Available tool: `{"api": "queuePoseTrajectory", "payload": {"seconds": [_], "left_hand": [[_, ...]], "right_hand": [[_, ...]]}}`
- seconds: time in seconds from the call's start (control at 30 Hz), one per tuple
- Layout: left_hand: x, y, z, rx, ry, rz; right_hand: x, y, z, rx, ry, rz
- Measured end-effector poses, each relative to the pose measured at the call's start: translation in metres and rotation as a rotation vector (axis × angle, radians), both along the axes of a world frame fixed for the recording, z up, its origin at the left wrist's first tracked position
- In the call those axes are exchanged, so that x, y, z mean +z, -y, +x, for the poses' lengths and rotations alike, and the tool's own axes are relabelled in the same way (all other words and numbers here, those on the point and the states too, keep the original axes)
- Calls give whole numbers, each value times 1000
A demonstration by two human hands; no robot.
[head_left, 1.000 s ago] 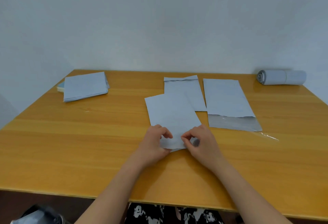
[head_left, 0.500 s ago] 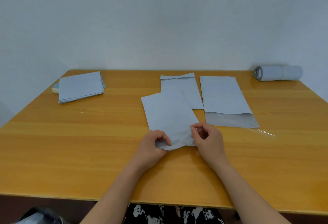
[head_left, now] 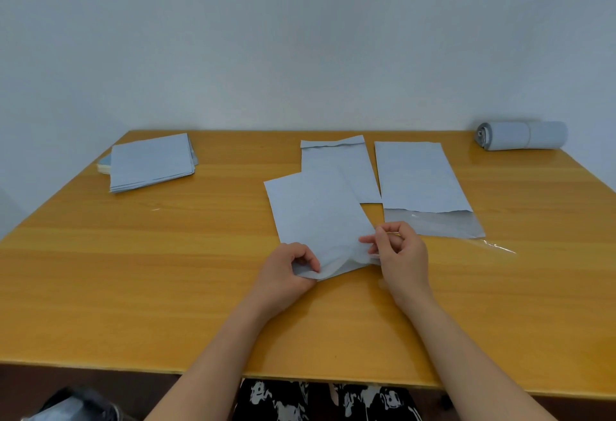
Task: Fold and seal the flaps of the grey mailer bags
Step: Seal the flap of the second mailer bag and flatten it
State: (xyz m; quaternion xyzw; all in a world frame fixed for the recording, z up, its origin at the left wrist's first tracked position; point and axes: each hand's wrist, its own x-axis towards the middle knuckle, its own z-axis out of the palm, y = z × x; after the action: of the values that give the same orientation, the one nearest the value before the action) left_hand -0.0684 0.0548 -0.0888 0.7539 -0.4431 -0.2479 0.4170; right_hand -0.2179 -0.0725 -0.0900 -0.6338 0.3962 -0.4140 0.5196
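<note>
Since half a second ago the right hand (head_left: 401, 254) has pulled out to the side a bit, fingertips pinched on the mailer's near right edge, maybe on a thin strip there, hard to tell. Left hand (head_left: 286, 272) is clamped on the near left corner of the grey mailer bag (head_left: 318, 217), which lies flat on the wooden table (head_left: 133, 270), its near end lifted and rumpled between the two grips. Just past the right hand sits another mailer with its flap open (head_left: 423, 187), a clear peel strip (head_left: 496, 247) trailing beside it. Beyond the held bag is a sealed mailer (head_left: 336, 160), partly under it. Far off left there's a stack of mailers (head_left: 151, 162), far right a rolled bundle (head_left: 521, 135).
</note>
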Motion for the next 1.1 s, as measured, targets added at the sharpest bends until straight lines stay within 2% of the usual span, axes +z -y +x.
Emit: {"api": "queuePoseTrajectory", "payload": {"seconds": [0.3,0.47,0.57,0.7,0.8,1.1], "left_hand": [[3,3,1,-7,-12,51],[5,5,1,1,-1,88],[8,7,2,-3,1,120],[9,8,3,-6,-13,134],[9,9,4,-7,-17,142],[11,8,2,0,-11,155]], "right_hand": [[0,8,-7,1,131,137],[5,24,-16,26,307,305],[3,26,-23,49,188,191],[0,28,-29,143,-160,-137],[-3,29,-29,153,-322,-302],[-7,36,-33,-86,-352,-253]]}}
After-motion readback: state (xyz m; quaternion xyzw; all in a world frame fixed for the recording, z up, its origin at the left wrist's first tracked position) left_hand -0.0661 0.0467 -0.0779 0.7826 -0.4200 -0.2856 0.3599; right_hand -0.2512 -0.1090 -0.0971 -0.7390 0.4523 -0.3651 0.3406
